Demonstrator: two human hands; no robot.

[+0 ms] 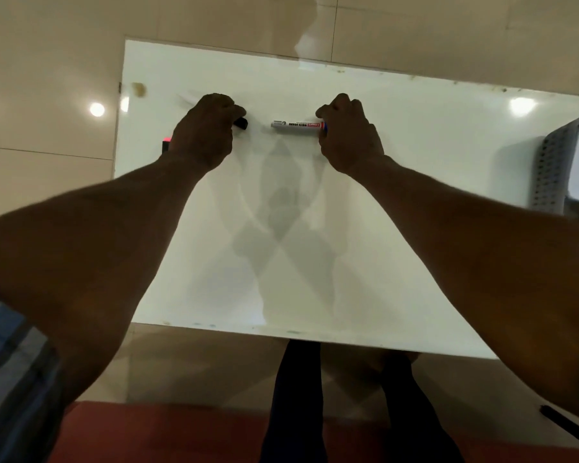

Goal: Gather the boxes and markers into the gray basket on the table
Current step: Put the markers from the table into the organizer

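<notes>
My right hand [348, 135] is closed around the capped end of a grey whiteboard marker [296, 125] that lies sideways on the white table [315, 245]. My left hand [206, 132] is curled around a dark marker; only its black tip [241, 123] pokes out to the right. A small red and black object [166, 144] peeks out below my left wrist, mostly hidden. The gray perforated basket [555, 168] stands at the table's right edge, with something white inside it.
The table's near edge runs across the lower middle, with my legs and a red mat on the floor below it. Glossy beige floor tiles surround the table. A dark thin object [565, 426] lies at the bottom right.
</notes>
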